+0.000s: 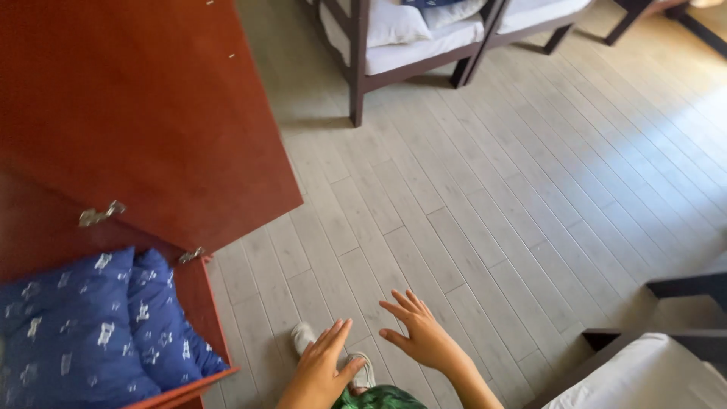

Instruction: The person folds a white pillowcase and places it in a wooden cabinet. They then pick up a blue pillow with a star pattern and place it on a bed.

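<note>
My left hand (pixel 322 369) and my right hand (pixel 418 331) hover side by side over the pale plank floor (pixel 485 197), both empty with fingers spread. They are low in the head view, just right of a reddish-brown wooden cabinet (pixel 45 227) whose door (pixel 151 106) stands swung open. Inside the cabinet lie two blue patterned pillows (pixel 91 326), stacked side by side on a shelf. My left hand is the nearer one to the pillows, but apart from them. A light-coloured shoe (pixel 304 335) shows below my left hand.
Dark wooden bed frames with white mattresses and pillows (pixel 409 38) stand at the far end. Another dark-framed bed with a white mattress (pixel 651 371) fills the lower right corner. Metal hinges (pixel 102 214) sit on the cabinet door's inner side.
</note>
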